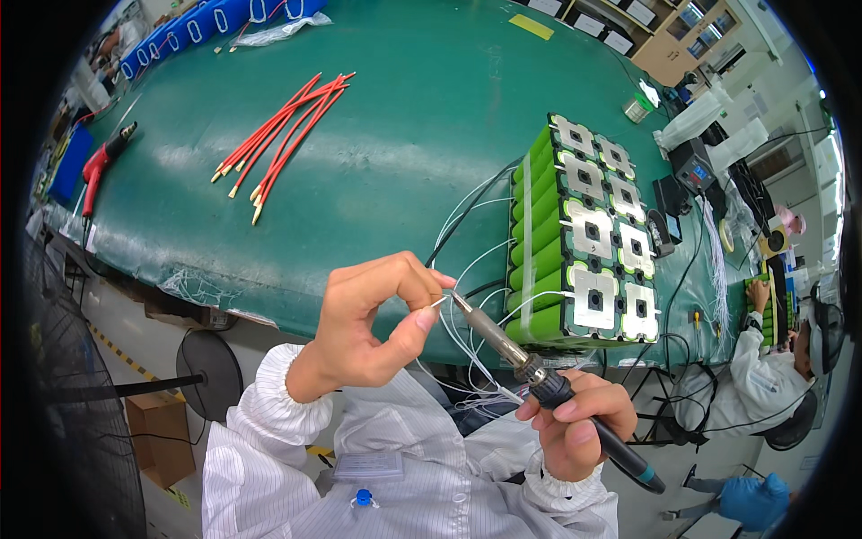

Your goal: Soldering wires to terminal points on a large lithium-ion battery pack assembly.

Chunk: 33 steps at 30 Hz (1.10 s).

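Steadiness matters: left hand (348, 331) pinches thin white wire (439, 303), right hand (576, 444) grips black-handled, metal-shafted soldering iron (486, 327); best keep contact light, brief

Whether the tip of the soldering iron (483, 326) touches the white wire (440, 302) in the left hand (373, 314) is too small to tell. The right hand (579, 418) covers part of its handle. The underside and far side of the green-celled battery pack (582, 235) are out of sight. Dark rim crops the blue blocks (193, 34) at upper left and the black mesh (85, 386) below. Print on the chest badge (370, 465) is too small to read.
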Tool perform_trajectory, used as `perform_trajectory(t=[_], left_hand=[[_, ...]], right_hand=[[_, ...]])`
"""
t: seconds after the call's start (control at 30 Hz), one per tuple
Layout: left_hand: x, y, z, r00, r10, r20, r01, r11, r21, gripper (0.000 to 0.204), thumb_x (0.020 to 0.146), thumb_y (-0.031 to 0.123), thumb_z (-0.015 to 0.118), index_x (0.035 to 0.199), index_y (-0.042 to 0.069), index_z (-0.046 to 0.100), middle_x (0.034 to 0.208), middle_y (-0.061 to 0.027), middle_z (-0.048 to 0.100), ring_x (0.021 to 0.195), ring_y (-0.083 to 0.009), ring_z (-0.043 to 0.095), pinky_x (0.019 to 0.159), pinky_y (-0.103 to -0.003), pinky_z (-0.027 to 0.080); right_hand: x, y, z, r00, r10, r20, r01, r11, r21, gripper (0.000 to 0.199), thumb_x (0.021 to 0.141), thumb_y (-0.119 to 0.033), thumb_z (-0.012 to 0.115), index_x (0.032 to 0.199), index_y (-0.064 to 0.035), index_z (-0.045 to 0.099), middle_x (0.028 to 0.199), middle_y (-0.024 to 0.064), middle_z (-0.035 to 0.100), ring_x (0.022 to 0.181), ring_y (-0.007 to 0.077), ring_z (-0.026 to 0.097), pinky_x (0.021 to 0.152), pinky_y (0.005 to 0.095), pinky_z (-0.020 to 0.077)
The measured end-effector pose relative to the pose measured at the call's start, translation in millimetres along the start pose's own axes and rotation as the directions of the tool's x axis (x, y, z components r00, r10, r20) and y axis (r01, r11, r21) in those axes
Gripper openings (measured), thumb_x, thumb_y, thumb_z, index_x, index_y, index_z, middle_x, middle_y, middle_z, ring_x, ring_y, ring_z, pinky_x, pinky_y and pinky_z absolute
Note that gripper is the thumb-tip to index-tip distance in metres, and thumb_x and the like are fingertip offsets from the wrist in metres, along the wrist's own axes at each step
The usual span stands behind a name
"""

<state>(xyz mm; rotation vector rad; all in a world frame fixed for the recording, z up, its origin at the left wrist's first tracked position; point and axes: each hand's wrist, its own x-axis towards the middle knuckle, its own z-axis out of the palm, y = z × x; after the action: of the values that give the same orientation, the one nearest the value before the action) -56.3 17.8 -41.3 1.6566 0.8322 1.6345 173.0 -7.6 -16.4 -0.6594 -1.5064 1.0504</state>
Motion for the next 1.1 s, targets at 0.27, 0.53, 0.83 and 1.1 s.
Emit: perform_trajectory(t=[0.27,0.53,0.83,1.1], left_hand=[[4.1,-1.9,-1.0,0.999,0.032,0.006,-0.032,0.999,0.010,0.003,0.073,-0.002,0.055,0.070,-0.001,0.053,0.067,-0.0084,0.056,0.064,-0.0169,0.055,0.080,-0.041,0.054],[3.6,0.1,1.0,1.000,0.026,-0.005,-0.026,1.000,0.007,0.004,0.073,-0.003,0.055,0.070,-0.001,0.052,0.067,-0.0081,0.055,0.064,-0.0167,0.054,0.080,-0.041,0.054],[3.7,1.8,-0.3,1.000,0.024,-0.011,-0.024,1.000,0.007,0.003,0.072,-0.003,0.055,0.070,-0.001,0.052,0.067,-0.0085,0.055,0.063,-0.0172,0.054,0.080,-0.040,0.054],[3.3,0.8,0.7,1.000,0.030,-0.008,-0.030,0.999,0.016,0.003,0.072,-0.002,0.055,0.071,-0.002,0.052,0.068,-0.0089,0.056,0.064,-0.0180,0.055,0.077,-0.040,0.054]], right_hand=[[5.2,4.1,-3.8,0.993,-0.099,0.056,0.099,0.995,0.012,0.020,0.088,-0.020,0.059,0.085,0.0002,0.059,0.058,0.0101,0.058,0.051,0.0201,0.060,0.048,0.0293,0.0482],[2.7,0.7,1.3,0.999,-0.043,0.001,0.043,0.998,-0.048,0.031,0.087,-0.031,0.060,0.078,-0.0026,0.050,0.053,0.0068,0.049,0.045,0.0190,0.054,0.049,0.0329,0.0510],[3.3,0.5,0.5,0.998,-0.067,0.015,0.067,0.998,0.003,0.025,0.087,-0.025,0.059,0.080,-0.0015,0.054,0.056,0.0088,0.055,0.048,0.0197,0.058,0.049,0.0313,0.0497],[2.6,-1.5,1.0,0.999,-0.033,0.005,0.033,0.999,-0.034,0.029,0.086,-0.030,0.060,0.078,-0.0036,0.050,0.054,0.0070,0.050,0.045,0.0191,0.054,0.049,0.0333,0.0506]])
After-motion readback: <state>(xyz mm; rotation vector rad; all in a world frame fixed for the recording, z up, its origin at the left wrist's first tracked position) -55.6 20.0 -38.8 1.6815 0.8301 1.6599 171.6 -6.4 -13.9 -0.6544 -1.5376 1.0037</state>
